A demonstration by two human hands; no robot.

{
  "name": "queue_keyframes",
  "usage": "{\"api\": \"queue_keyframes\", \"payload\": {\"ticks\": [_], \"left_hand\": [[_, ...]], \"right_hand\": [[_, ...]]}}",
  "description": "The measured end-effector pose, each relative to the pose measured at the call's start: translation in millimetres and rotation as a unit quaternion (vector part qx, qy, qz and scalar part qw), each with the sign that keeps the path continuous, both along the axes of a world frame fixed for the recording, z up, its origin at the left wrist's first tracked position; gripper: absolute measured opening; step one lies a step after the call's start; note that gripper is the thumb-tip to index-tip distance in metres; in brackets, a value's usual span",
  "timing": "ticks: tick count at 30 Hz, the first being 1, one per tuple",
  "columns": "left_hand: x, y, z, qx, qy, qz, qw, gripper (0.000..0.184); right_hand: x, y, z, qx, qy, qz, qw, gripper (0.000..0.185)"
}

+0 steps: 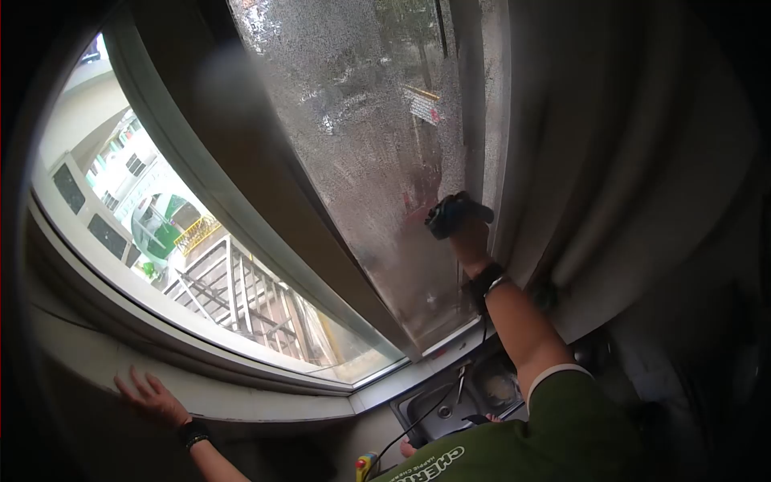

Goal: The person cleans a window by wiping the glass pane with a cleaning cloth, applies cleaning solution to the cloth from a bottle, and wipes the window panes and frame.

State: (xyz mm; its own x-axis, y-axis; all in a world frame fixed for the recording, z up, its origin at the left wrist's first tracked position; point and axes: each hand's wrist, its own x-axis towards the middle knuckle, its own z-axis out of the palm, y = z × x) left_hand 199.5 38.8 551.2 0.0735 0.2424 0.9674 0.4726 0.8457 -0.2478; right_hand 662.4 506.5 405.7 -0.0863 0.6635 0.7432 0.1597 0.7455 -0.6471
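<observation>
Right hand (469,229): closed on a dark cloth (446,215), fingers mostly hidden, can't tell how tight. Cloth sits at the lower right of the wet, fogged pane (361,120), near its right frame; can't confirm contact with the glass. Arm is reaching up and far. Black band (489,281) on that wrist; thin cable (483,329) hangs just below it.

Left hand (154,399): holding nothing, fingers spread wide, at the pale ledge (88,353), near left. Can't tell if it bears on it. Dark band (193,432) on that wrist too.

Left window (241,301) shows railings and a building outside. Thick post (309,193) between it and the pane. Steel sink (424,407) with tap (461,384) below, near centre.
</observation>
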Motion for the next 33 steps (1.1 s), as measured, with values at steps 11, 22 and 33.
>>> {"api": "queue_keyframes", "payload": {"ticks": [11, 22, 33], "left_hand": [[7.3, 1.0, 1.8, -0.004, -0.004, -0.027, 1.000, 0.042], [9.3, 0.0, 0.0, 0.000, -0.017, -0.018, 1.000, 0.041], [-10.9, -5.5, -13.3, 0.015, -0.036, -0.043, 0.998, 0.047]], "right_hand": [[-37.7, -17.0, 274.2, 0.306, 0.053, -0.238, 0.920, 0.033], [-39.9, -21.0, 125.4, 0.150, -0.152, -0.186, 0.959, 0.013], [-39.7, -41.8, 231.9, 0.270, -0.036, -0.238, 0.932, 0.022]]}}
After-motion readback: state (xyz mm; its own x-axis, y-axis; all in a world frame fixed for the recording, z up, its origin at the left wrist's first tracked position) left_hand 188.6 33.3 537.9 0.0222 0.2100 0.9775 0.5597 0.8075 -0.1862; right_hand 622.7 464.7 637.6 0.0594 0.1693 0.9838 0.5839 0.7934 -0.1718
